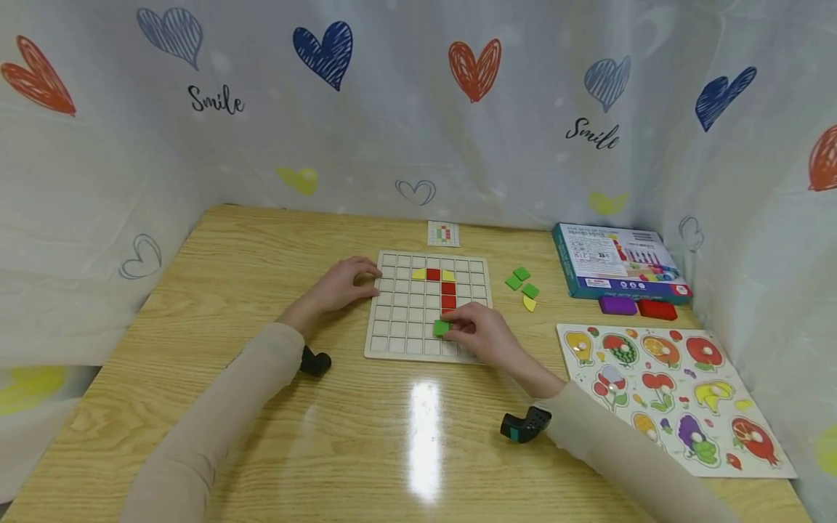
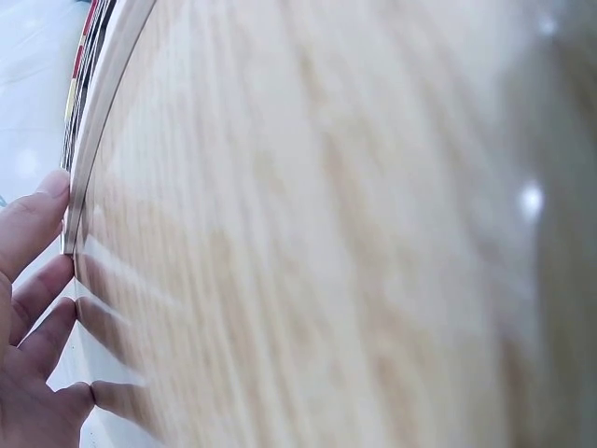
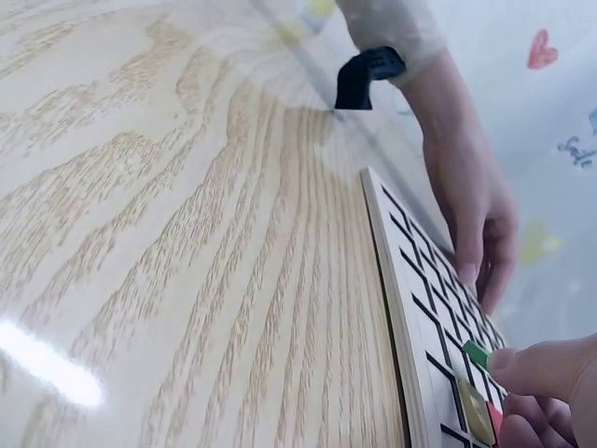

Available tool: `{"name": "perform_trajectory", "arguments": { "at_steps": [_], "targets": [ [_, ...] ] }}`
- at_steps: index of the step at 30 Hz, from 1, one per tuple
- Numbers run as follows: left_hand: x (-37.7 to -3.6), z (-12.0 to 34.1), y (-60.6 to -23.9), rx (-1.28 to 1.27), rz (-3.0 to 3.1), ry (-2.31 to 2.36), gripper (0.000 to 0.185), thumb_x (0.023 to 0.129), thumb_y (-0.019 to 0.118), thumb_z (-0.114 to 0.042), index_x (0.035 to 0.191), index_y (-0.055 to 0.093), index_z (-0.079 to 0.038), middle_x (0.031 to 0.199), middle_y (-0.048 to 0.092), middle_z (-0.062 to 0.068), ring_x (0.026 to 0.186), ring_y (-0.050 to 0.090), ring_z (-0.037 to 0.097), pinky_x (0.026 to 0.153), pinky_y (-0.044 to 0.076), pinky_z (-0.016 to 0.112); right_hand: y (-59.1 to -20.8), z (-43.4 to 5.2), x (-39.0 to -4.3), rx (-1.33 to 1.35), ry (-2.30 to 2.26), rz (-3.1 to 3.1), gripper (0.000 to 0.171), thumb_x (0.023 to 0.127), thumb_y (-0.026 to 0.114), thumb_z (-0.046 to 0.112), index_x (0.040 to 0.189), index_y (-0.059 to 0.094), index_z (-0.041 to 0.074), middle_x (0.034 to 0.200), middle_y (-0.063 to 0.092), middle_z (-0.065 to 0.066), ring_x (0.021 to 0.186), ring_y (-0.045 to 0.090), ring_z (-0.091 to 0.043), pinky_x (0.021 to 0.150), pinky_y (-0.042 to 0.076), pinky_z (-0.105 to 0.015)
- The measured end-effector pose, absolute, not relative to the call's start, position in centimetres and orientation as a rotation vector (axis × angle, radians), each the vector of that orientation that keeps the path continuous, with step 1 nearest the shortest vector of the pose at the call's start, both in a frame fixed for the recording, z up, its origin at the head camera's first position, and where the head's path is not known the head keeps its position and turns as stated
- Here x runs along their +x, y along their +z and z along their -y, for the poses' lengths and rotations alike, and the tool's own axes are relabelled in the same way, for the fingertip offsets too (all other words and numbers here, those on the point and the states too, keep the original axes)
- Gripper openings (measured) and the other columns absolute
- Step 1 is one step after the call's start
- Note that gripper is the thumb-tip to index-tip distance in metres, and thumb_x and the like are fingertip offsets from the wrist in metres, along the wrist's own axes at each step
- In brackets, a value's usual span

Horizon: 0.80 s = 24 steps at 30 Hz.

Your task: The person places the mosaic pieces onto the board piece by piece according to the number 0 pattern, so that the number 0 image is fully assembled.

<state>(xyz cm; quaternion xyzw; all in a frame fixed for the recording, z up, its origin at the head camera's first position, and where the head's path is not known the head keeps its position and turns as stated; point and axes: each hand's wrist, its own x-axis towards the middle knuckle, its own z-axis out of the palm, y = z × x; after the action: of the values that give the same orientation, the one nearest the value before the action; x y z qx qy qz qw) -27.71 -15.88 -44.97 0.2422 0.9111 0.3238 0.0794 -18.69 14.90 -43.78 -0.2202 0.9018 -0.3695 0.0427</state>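
A white gridded board (image 1: 399,334) lies on the table. My right hand (image 1: 487,334) pinches a green square tile (image 1: 441,328) between thumb and fingers, low over the board's lower cells. Red square tiles (image 1: 448,288) run in a column just above it, partly hidden by the hand. Another red tile (image 1: 433,274) sits in the upper row between two yellow curved pieces (image 1: 419,274). In the right wrist view, a yellow piece (image 3: 476,411) also lies by my right fingers. My left hand (image 1: 346,285) touches the board's left edge, thumb at the rim, fingers spread.
Right of the board lie several green tiles (image 1: 521,274) and a yellow piece (image 1: 530,303). A small pattern card (image 1: 444,234) is behind the board. Farther right are a boxed toy (image 1: 615,261), purple (image 1: 617,306) and red blocks (image 1: 657,310), and a fruit puzzle board (image 1: 628,436).
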Motion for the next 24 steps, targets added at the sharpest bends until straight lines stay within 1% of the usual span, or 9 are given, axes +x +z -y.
{"name": "perform_trajectory", "arguments": {
  "at_steps": [2,7,18,24],
  "targets": [
    [-27.7,15.9,-44.9,0.714,-2.725,0.965,0.038,0.093,0.069,-0.025,0.126,0.064,-0.007,0.14,0.049,0.017,0.136,0.037,0.037,0.114,0.025,0.052,-43.9,-14.5,-18.8,-0.707,-1.105,-2.768,0.023,0.087,0.075,0.014,0.109,0.074,0.008,0.09,0.064,0.0,0.078,0.056,-0.012,0.069,0.05,-0.025],
    [-27.6,15.8,-44.8,0.706,-2.728,0.957,0.039,0.093,0.069,-0.025,0.127,0.064,-0.007,0.14,0.049,0.016,0.136,0.036,0.037,0.114,0.024,0.053,-44.1,-13.9,-19.0,-0.756,-1.037,-2.781,0.022,0.088,0.074,0.015,0.108,0.075,0.008,0.091,0.062,0.0,0.076,0.054,-0.011,0.066,0.047,-0.025],
    [-27.5,15.7,-44.6,0.71,-2.737,0.946,0.038,0.093,0.069,-0.024,0.126,0.064,-0.006,0.14,0.05,0.017,0.136,0.037,0.036,0.116,0.019,0.053,-43.8,-13.3,-19.1,-0.808,-0.953,-2.79,0.022,0.088,0.074,0.012,0.109,0.075,0.006,0.095,0.063,-0.002,0.078,0.049,-0.013,0.066,0.043,-0.025],
    [-27.4,15.8,-44.5,0.734,-2.741,0.944,0.038,0.093,0.069,-0.024,0.126,0.064,-0.005,0.139,0.051,0.017,0.135,0.038,0.036,0.115,0.02,0.053,-44.0,-13.3,-19.1,-0.818,-0.932,-2.802,0.023,0.088,0.074,0.012,0.11,0.074,0.007,0.098,0.063,-0.003,0.079,0.048,-0.013,0.067,0.042,-0.026]
  ]
}}
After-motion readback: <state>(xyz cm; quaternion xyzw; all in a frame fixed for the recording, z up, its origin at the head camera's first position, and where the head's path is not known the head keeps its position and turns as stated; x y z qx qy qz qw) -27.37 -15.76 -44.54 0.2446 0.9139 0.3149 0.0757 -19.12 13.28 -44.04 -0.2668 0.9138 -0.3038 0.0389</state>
